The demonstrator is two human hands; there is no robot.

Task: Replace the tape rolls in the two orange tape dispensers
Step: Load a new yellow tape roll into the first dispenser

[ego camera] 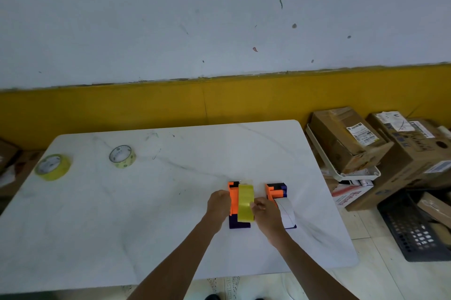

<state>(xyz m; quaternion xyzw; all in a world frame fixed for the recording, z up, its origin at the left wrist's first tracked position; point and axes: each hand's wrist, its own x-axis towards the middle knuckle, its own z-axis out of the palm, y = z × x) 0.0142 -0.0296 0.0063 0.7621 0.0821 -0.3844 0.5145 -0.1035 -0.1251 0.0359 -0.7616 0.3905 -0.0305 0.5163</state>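
Two orange tape dispensers stand side by side on the white table (146,214). The left dispenser (233,198) carries a yellowish tape roll (245,202). My left hand (218,205) grips that dispenser's left side. My right hand (266,214) pinches the right edge of the yellowish roll. The right dispenser (275,191) holds a nearly bare white roll core (288,211), partly hidden behind my right hand. Two loose rolls lie at the table's far left: a full yellow-green roll (53,167) and a thinner pale roll (122,156).
Cardboard boxes (346,138) and a white tray (341,172) are stacked on the floor right of the table. A dark plastic crate (415,231) sits nearer. A yellow-banded wall runs behind the table.
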